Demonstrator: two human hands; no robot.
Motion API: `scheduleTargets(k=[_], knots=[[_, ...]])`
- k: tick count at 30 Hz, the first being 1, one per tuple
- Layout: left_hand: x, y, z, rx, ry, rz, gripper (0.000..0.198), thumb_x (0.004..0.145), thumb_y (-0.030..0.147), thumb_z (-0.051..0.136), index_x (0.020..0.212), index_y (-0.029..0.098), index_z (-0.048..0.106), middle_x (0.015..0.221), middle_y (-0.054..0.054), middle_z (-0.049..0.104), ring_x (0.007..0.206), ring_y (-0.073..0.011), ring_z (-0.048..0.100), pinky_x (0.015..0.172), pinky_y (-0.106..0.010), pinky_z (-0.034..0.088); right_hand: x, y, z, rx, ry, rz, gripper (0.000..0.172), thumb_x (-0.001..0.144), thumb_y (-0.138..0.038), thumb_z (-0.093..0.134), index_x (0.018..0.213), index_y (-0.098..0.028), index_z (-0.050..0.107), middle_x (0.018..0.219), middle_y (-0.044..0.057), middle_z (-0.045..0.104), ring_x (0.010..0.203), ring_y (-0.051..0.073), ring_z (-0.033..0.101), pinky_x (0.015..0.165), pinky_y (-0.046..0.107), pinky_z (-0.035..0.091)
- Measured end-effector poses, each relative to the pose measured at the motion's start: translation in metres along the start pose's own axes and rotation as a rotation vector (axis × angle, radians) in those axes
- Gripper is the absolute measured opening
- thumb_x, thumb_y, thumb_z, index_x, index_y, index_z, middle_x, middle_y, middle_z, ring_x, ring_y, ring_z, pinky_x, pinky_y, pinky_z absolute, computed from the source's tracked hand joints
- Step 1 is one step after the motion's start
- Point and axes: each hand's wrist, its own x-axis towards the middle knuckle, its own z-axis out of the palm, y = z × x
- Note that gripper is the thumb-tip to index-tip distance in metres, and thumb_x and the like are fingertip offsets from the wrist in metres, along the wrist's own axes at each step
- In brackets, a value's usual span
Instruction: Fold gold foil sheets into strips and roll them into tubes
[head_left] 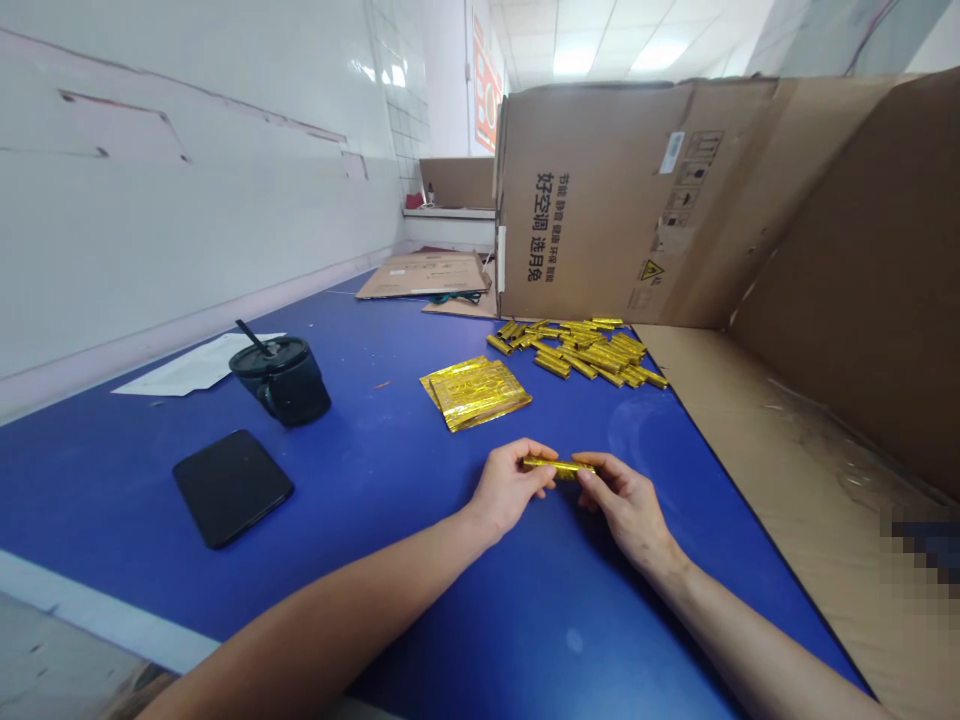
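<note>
Between my two hands is a narrow strip of gold foil (562, 469), rolled or folded and held level just above the blue table. My left hand (514, 485) pinches its left end with thumb and fingers. At the other end, my right hand (624, 500) grips it the same way. Beyond my hands lies a small stack of flat gold foil sheets (484, 392). Farther back and to the right, many similar gold foil rolls (592, 350) are heaped loosely. Whether anything is wrapped inside the held roll cannot be seen.
A dark lidded mug (281, 380) with a stick in it stands at the left, in front of white paper (180, 366). Nearer lies a black flat device (232, 488). A large cardboard box (615, 200) walls off the back and right; flat cardboard (420, 276) lies behind.
</note>
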Motion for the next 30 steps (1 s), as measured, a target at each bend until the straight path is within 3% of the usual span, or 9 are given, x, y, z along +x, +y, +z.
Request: scheduleTargets(k=[5, 13, 22, 25, 30], knots=[[-0.002, -0.003, 0.001, -0.006, 0.001, -0.012, 0.014, 0.062, 0.017, 0.059, 0.074, 0.011, 0.058, 0.056, 0.000, 0.057, 0.049, -0.0082, 0.050, 0.050, -0.021, 0.040, -0.001, 0.000, 0.001, -0.083, -0.051, 0.002, 0.031, 0.070, -0.038, 0.056, 0.090, -0.015, 0.058, 0.072, 0.002, 0.059, 0.055, 0.011, 0.049, 0.052, 0.024, 0.042], [0.001, -0.004, 0.000, -0.047, 0.043, -0.062, 0.017, 0.064, 0.023, 0.060, 0.075, 0.010, 0.058, 0.052, -0.001, 0.057, 0.048, -0.0099, 0.052, 0.048, -0.021, 0.041, -0.001, -0.005, 0.000, -0.082, -0.005, 0.023, 0.032, 0.070, -0.040, 0.056, 0.088, -0.014, 0.060, 0.068, 0.002, 0.060, 0.050, 0.011, 0.049, 0.049, 0.024, 0.041], [0.004, -0.005, -0.002, -0.070, 0.089, -0.062, 0.017, 0.067, 0.026, 0.057, 0.073, 0.011, 0.057, 0.054, -0.001, 0.055, 0.048, -0.0099, 0.054, 0.047, -0.021, 0.041, 0.002, -0.004, 0.002, -0.078, 0.008, 0.062, 0.033, 0.069, -0.040, 0.056, 0.086, -0.013, 0.058, 0.053, -0.003, 0.049, 0.044, 0.009, 0.043, 0.042, 0.022, 0.036], [0.005, -0.005, -0.004, -0.062, 0.097, -0.049, 0.017, 0.065, 0.027, 0.059, 0.071, 0.011, 0.057, 0.056, 0.000, 0.055, 0.048, -0.0096, 0.053, 0.046, -0.020, 0.041, 0.003, -0.005, 0.002, -0.121, -0.018, 0.102, 0.029, 0.069, -0.042, 0.056, 0.078, -0.015, 0.058, 0.048, -0.006, 0.043, 0.040, 0.008, 0.037, 0.038, 0.021, 0.030], [0.009, -0.007, -0.007, -0.058, 0.191, -0.021, 0.024, 0.068, 0.030, 0.056, 0.083, 0.013, 0.050, 0.067, 0.000, 0.053, 0.049, -0.0075, 0.052, 0.042, -0.017, 0.038, 0.006, -0.008, 0.000, -0.077, 0.012, 0.173, 0.026, 0.067, -0.040, 0.058, 0.073, -0.015, 0.058, 0.042, -0.008, 0.039, 0.036, 0.006, 0.032, 0.035, 0.019, 0.024]])
